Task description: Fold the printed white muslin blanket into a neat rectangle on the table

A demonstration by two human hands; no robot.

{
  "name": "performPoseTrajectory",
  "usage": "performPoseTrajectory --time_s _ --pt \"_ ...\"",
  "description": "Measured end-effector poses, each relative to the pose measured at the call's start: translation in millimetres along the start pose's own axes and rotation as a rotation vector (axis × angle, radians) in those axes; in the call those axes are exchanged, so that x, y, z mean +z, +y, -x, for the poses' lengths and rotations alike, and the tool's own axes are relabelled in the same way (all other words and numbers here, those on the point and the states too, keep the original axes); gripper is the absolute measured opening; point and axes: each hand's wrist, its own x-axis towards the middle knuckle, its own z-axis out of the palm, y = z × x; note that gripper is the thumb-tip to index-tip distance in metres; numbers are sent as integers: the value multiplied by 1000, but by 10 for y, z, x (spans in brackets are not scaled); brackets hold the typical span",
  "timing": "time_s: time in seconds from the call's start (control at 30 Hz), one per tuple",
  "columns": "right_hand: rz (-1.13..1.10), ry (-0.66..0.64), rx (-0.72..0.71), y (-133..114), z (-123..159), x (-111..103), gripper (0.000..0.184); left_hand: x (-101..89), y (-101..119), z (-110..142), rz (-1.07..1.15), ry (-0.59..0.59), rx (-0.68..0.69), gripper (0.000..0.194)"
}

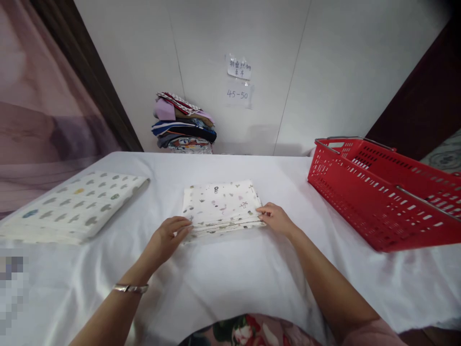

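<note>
A folded white cloth (219, 204) with small printed figures lies flat in the middle of the table, its layered edges facing me. My left hand (172, 235) pinches its near left corner between thumb and fingers. At the near right corner, my right hand (276, 218) grips the layers the same way, thumb below and fingers on top. A second folded cloth (81, 202), cream with grey tree-like prints, rests to the left, apart from both hands.
On the right stands a red plastic basket (360, 202) with metal handles. Behind the table's far edge rises a stack of folded fabrics (185, 125). Two paper notes (239, 67) are taped to the wall. White fabric covers the table (230, 278).
</note>
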Motion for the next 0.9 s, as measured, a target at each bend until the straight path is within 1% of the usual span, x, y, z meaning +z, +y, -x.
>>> performPoseTrajectory --time_s 0.13,0.23,0.33,0.5,0.6,0.63,0.67,0.8,0.9 --pt "36 -39 -25 11 -25 -27 27 17 -24 -6 -23 -18 9 34" --pt "77 -47 -68 7 -34 -23 23 40 -40 -10 -42 -20 8 32" --pt "41 -7 -96 14 -45 1 20 53 -39 -14 -50 -23 6 31" --pt "-91 80 -81 0 -47 -20 17 66 -39 -16 -65 -19 12 31" --pt "-87 159 -116 -29 -10 -79 19 81 -35 -9 -64 -13 3 32" --pt "-69 164 -127 -30 9 -94 20 88 -32 -6 -62 -7 3 32" --pt "-43 153 -135 -25 30 -103 20 95 -28 -2 -61 0 4 32" --pt "58 41 -151 51 97 -84 23 123 -14 13 -61 31 8 31" --pt "78 19 -141 106 106 -63 25 124 -3 25 -61 45 4 30"
